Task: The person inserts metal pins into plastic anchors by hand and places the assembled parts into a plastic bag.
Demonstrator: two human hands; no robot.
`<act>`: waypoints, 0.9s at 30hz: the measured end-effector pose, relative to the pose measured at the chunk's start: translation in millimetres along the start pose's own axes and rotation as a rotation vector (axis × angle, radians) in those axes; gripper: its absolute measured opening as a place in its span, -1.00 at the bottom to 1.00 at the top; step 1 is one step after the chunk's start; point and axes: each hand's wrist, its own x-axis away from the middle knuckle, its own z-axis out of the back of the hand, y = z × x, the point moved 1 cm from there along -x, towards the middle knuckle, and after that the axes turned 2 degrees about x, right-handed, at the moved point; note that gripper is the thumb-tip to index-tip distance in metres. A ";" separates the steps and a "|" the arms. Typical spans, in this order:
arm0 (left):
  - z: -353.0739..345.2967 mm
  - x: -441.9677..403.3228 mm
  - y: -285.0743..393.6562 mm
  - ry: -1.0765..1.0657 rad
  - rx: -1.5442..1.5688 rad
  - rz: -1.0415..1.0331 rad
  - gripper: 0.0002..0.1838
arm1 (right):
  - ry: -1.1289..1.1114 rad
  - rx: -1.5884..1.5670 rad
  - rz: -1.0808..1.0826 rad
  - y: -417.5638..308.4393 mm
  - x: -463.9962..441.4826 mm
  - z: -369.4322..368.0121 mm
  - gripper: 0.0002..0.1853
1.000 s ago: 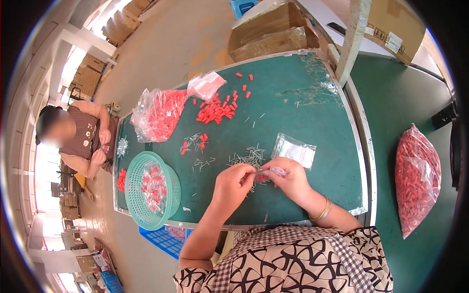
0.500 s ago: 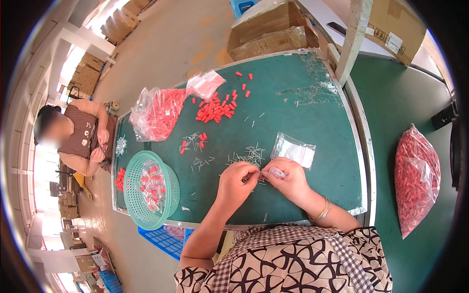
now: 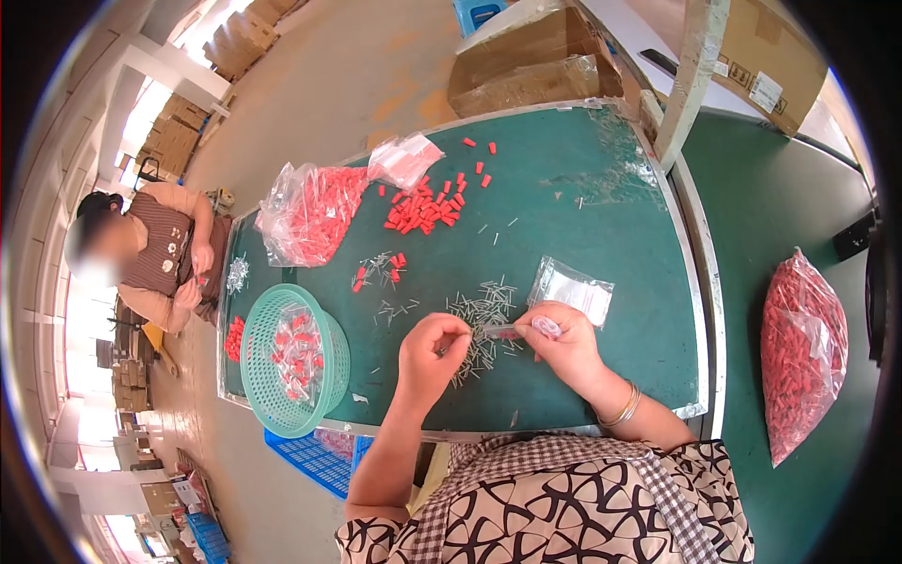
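My right hand [image 3: 570, 346] is closed on a small clear plastic bag [image 3: 501, 332], whose open end stretches left toward my other hand. Something reddish shows through it, and crumpled plastic bulges out beside my fingers. My left hand [image 3: 432, 353] is curled with thumb and fingers together, just left of the bag; what it holds, if anything, is hidden. Below and between both hands spreads a loose pile of thin metal pins [image 3: 484, 305]. Beyond my right hand lies a flat stack of clear bags [image 3: 575, 289].
Red plugs [image 3: 423, 209] lie scattered on the green table [image 3: 620, 254], near a large bag of plugs [image 3: 319, 214]. A green basket [image 3: 338, 362] holding filled packets stands at left. Another full bag [image 3: 801, 357] lies at right. A co-worker [image 3: 155, 249] works across the left end.
My hands have drawn apart, the left one moving slightly left. The small bag now shows stretched out between them, still in my right hand. The whole view has shifted a little.
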 end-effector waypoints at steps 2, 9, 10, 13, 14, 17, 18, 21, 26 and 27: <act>-7.6 3.9 11.0 0.029 -0.034 -0.015 -0.92 | -0.007 -0.030 0.015 5.5 2.9 -4.0 -0.93; 30.1 16.3 23.2 0.120 -0.462 -0.095 -0.94 | -0.200 -0.176 -0.124 7.6 6.8 -10.2 -0.86; 52.0 21.5 10.2 0.333 -0.359 -0.107 -0.96 | -0.194 -0.289 -0.161 13.4 4.1 -8.6 -0.84; 116.5 38.6 27.6 0.743 -0.513 -0.199 -0.91 | -0.269 -0.784 -0.252 27.0 -3.5 -3.8 -0.78; 123.3 37.2 36.0 0.841 -0.694 -0.288 -0.91 | -0.309 -0.975 -0.277 32.2 -6.1 -2.9 -0.75; 121.9 35.4 57.3 1.005 -0.961 -0.451 -0.92 | -0.292 -1.112 -0.375 37.6 -6.8 -7.0 -0.73; 109.4 36.7 54.9 0.980 -0.863 -0.430 -0.92 | -0.273 -1.127 -0.403 36.0 -6.6 -8.9 -0.73; 63.0 42.9 35.1 0.514 -0.728 -0.343 -0.91 | -0.318 -1.184 -0.332 44.5 -8.9 -15.0 -0.71; -35.7 27.5 13.2 -0.044 -0.282 0.017 -0.77 | -0.296 -1.127 -0.309 39.6 -8.3 -11.0 -0.69; -47.0 25.0 10.7 -0.077 -0.259 0.075 -0.78 | -0.292 -1.114 -0.305 39.4 -8.3 -9.3 -0.68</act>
